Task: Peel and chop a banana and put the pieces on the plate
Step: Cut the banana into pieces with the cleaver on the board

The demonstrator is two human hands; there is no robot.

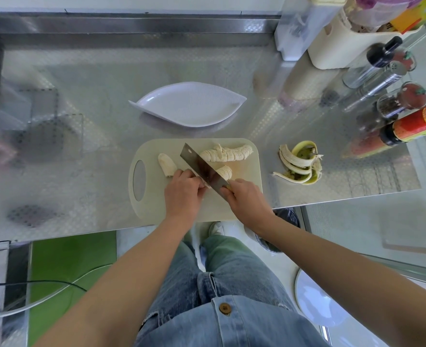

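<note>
A steel counter (81,101) fills most of the view. On its near edge lies a pale cutting board (154,206), its handle hole to the left. Beyond the board, well apart from it, sits a white leaf-shaped plate (189,106) with no pieces on it. Right of the board, on the bare counter, lies the splayed banana peel (300,164), yellow outside and pale inside.

A broad-bladed knife (201,169) slants across the middle of the board, its tip pointing away and to the left. The right hand (248,200) has its fingers wrapped round the handle at the blade's near end.

The peeled banana is all on the board, in three parts. A long row of thin slices (227,154), still lined up, lies along the far edge. A short bunch of slices (224,172) rests just right of the blade. An uncut stub (166,164), creamy white, lies left of the blade, its near end just beside the left hand (183,194).

The left hand's fingers curl down against the blade's left face. A pale sliver shows between fingertips and steel, but whether they pinch a piece is hidden.
</note>
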